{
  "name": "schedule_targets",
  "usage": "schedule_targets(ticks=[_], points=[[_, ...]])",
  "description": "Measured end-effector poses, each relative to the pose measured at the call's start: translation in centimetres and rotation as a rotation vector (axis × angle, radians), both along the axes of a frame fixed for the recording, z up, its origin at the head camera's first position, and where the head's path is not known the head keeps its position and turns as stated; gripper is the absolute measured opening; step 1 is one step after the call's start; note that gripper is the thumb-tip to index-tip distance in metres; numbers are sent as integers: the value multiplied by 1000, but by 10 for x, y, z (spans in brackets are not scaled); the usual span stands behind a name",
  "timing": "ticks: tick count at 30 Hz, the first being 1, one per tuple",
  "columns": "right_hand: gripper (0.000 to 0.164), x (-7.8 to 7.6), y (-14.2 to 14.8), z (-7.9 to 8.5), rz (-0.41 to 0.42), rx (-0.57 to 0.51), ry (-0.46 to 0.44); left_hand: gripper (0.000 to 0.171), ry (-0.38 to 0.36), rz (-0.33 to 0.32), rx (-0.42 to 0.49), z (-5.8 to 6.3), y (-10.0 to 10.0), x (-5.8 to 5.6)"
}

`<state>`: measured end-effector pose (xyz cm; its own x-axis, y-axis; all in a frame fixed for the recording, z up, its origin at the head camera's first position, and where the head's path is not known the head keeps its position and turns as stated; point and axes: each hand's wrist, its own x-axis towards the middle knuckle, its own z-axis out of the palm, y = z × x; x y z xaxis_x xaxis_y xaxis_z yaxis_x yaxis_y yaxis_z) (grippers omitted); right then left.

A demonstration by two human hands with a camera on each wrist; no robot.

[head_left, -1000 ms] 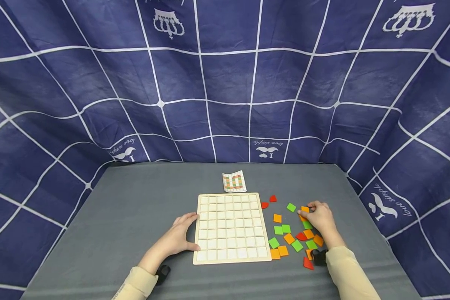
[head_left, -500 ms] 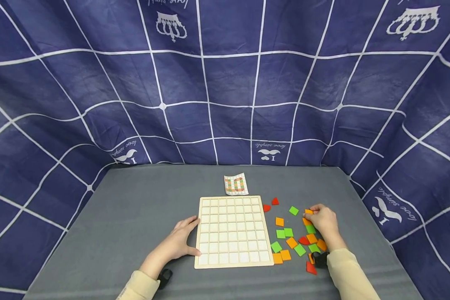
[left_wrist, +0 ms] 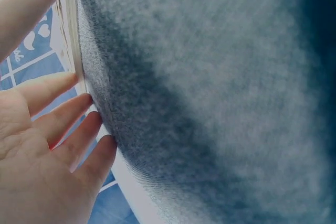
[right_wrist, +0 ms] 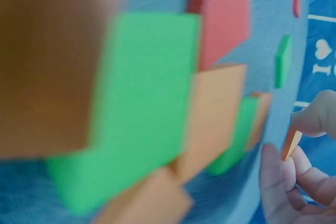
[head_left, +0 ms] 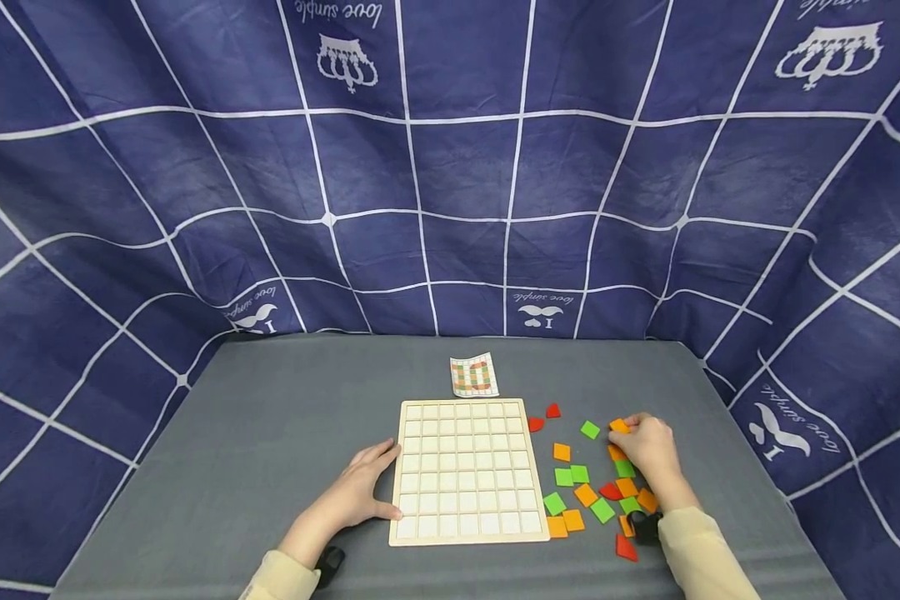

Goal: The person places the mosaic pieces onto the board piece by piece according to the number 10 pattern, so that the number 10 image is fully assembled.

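Note:
In the head view my left hand rests at the left edge of a pale wooden grid board, thumb and fingers spread along its rim. The left wrist view shows the fingers nearly straight, their tips against the board's edge. My right hand pinches an orange square tile between thumb and fingers. That tile appears edge-on in the right wrist view. Just below the hand lie another orange tile and a green tile.
Scattered right of the board are orange, green and red pieces, including a lone green square and a red curved-edged piece. A printed pattern card lies behind the board. A blue checked curtain surrounds the grey table.
The right hand's orange tile has come away from the orange tile beneath it. The left hand stays at the board's edge. The head view has shifted slightly, so everything sits lower.

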<state>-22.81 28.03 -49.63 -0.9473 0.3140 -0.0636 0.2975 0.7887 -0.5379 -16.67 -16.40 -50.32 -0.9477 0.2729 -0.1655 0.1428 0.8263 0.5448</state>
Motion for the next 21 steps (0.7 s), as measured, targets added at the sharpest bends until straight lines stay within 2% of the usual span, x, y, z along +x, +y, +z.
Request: schedule_targets(ticks=[6,15,18,21], points=[[32,-3,-17,16,113,-27,94,100,-2,8,3,1,-2,1],[34,-14,-81,52,280,-271,110,99,6,20,-2,4,-4,3],[33,-20,-108,53,317,-374,86,99,6,15,9,4,-3,4],[32,-25,-136,46,339,-473,46,99,2,3,21,3,-3,5]])
